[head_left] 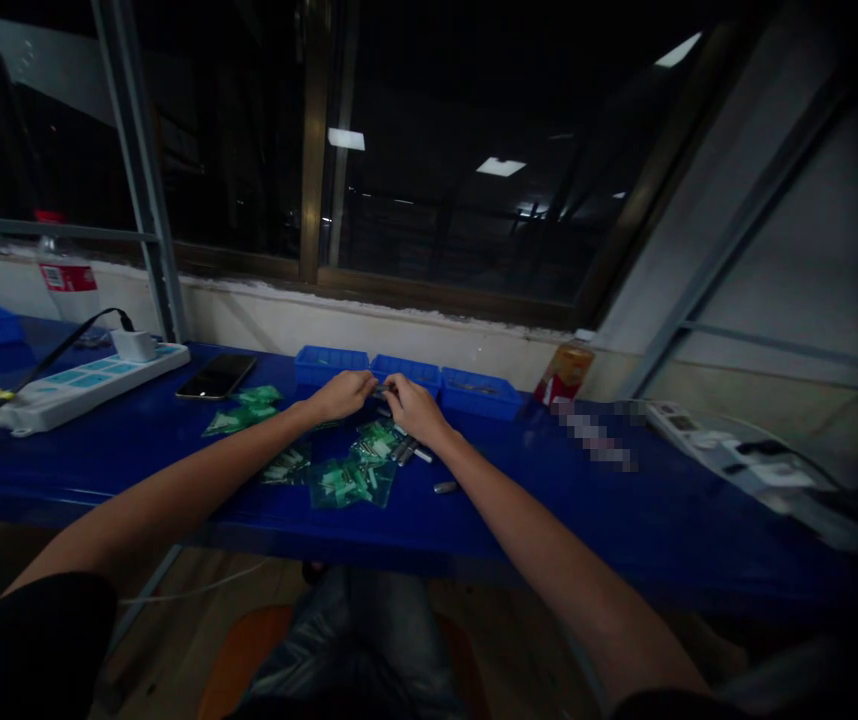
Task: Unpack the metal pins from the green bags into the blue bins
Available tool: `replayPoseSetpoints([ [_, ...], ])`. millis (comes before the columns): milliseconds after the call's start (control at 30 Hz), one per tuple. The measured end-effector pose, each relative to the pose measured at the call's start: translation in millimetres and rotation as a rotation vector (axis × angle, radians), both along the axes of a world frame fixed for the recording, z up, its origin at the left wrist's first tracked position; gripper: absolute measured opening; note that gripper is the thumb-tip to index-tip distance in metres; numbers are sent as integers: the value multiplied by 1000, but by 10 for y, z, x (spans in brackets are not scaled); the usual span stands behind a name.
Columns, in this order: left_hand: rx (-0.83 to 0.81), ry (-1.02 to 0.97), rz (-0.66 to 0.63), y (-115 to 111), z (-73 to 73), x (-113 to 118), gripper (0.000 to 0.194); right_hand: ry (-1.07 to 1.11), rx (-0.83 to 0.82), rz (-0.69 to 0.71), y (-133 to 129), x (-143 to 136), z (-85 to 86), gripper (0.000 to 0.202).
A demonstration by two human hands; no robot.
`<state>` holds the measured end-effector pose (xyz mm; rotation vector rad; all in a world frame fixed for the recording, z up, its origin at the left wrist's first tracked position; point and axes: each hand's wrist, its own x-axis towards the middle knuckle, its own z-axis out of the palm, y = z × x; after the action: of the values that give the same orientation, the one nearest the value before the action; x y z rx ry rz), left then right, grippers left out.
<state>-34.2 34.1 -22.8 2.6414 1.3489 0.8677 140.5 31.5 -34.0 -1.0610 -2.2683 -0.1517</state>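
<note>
My left hand (pixel 345 394) and my right hand (pixel 412 408) meet over the blue table, fingers closed on a small dark metallic piece (pixel 381 389) between them. Its kind is too small to make out. Just below my right hand lie several short grey and white cylinder-like pieces (pixel 405 450), and one more grey piece (pixel 445 488) rests apart, nearer the front edge. Clear green-tinted bags (pixel 351 482) with small parts inside lie under and between my forearms. More green bags (pixel 255 398) are heaped left of my left wrist.
Three blue bins (pixel 480 394) line the back of the table (pixel 519 480). A phone (pixel 217 377) and a white power strip (pixel 91 385) lie on the left, near a red-labelled bottle (pixel 69 280). On the right stand another bottle (pixel 565 372) and a second power strip (pixel 736 455).
</note>
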Motion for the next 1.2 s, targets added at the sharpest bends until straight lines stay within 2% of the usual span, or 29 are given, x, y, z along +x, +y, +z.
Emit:
replayPoseSetpoints([
  [133,16,-82,-37,-105,-109,-5,25,-64,-61,-53,-56,-28,-6,19],
  [233,14,-80,-45,-181,-138,-23,22,-115,-77,-49,-105,-60,-2,25],
  [333,35,-71,-35,-209,-97,-34,19,-72,-67,-35,-141,-75,22,28],
  [467,61,-24,34,-191,-42,-58,23,39,-94,26,-166,-62,50,21],
  [567,65,33,64,-175,-42,-76,29,76,-81,71,-172,-55,50,29],
  [767,26,39,49,-211,-43,-62,36,35,-54,73,-179,-66,74,11],
  [833,40,-13,34,-231,-31,-54,34,19,-59,35,-183,-62,93,13],
  [1000,77,-126,-95,-243,-12,-54,27,-15,-50,-36,-179,-40,116,22],
  [1100,107,-117,-77,-236,-6,-63,23,4,-61,-21,-179,-38,112,26],
  [1200,119,-104,-32,-231,1,-70,24,72,-67,24,-186,-36,113,20],
])
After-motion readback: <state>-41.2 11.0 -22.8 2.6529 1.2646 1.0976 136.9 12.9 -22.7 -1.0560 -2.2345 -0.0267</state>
